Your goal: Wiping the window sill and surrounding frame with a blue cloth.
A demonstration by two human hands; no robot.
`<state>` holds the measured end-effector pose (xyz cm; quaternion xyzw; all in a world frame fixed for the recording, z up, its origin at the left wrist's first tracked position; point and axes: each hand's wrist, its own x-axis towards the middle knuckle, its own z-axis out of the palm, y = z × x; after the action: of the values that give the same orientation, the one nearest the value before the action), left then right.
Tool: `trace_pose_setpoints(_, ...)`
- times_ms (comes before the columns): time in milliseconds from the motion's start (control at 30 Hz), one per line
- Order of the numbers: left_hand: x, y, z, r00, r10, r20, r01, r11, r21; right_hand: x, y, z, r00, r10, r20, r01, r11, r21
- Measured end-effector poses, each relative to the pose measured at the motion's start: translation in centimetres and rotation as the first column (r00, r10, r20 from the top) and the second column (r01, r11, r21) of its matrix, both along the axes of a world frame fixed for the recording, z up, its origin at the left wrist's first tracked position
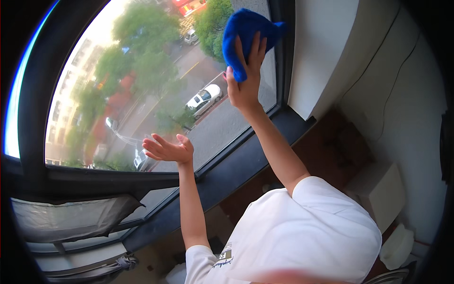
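My right hand [248, 76] is raised high and holds a bunched blue cloth [246, 32] against the window glass [156, 88], close to the right side of the dark window frame [284, 53]. Its fingers spread over the cloth, and one fold comes out by the thumb. Lower and to the left, my left hand [170, 149] has its fingers apart and holds nothing. It is in front of the lower part of the pane; whether it touches the glass I cannot tell.
A dark sill [230, 159] runs beneath the window. Grey sheeting [74, 216] hangs at lower left above a bundle of grey fabric [120, 264]. Right of the window are a white wall [322, 46], thin cables [386, 96], a pale box [385, 195] and a white bag [397, 246].
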<state>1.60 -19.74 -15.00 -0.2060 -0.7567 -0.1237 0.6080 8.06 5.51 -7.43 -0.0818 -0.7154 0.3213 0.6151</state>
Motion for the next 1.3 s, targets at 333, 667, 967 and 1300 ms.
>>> trace_pose_setpoints(333,0.4,0.8,0.6,1.0,-0.021,-0.012,0.021,1.0,-0.008,1.9,0.2,-26.7,0.92,0.285,0.27,0.071,0.557,-0.828)
trace_pose_setpoints(667,0.1,1.1,0.8,0.999,-0.048,-0.008,0.048,0.999,-0.017,1.3,-0.5,2.9,0.999,-0.007,0.052,0.013,0.992,-0.126)
trace_pose_setpoints(967,0.3,0.7,0.4,1.0,-0.023,-0.01,0.023,1.0,-0.008,1.3,-0.2,-11.0,0.996,0.027,0.087,-0.007,0.974,-0.228)
trace_pose_setpoints(1300,0.1,0.2,0.1,1.0,-0.028,-0.009,0.028,1.0,0.002,1.7,-0.9,-21.5,0.963,0.157,0.22,0.019,0.77,-0.637)
